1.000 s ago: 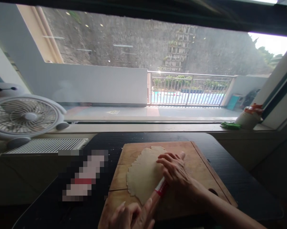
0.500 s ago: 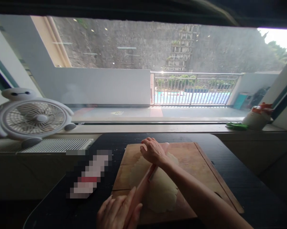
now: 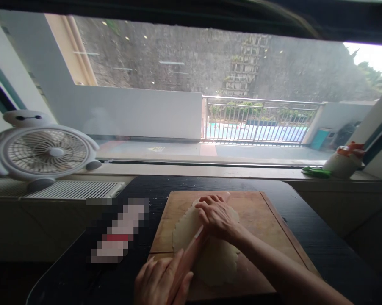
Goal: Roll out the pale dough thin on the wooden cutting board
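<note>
A long rolling pin (image 3: 191, 250) lies slantwise across a flat, thin sheet of dough (image 3: 185, 226) on a wooden cutting board (image 3: 259, 228). My left hand (image 3: 161, 277) is over the pin's near end, its thumb along one side and the fingers on the other. Farther up, my right hand (image 3: 218, 216) presses on the pin with its palm, fingers bent over the top. Both hands hold the pin; the right one hides much of its far part. The dough has an uneven, ragged edge and shows on both sides of the pin.
The board rests on a dark table (image 3: 308, 237). A blurred-out item (image 3: 117, 233) lies left of it. A white fan (image 3: 54, 152) stands at the far left; a pale pot (image 3: 341, 163) and a green cloth-like thing (image 3: 316, 172) sit on the windowsill at right.
My right hand has moved right and slightly toward me, and the rolling pin has shifted right over the dough. My left hand has moved a little right with it.
</note>
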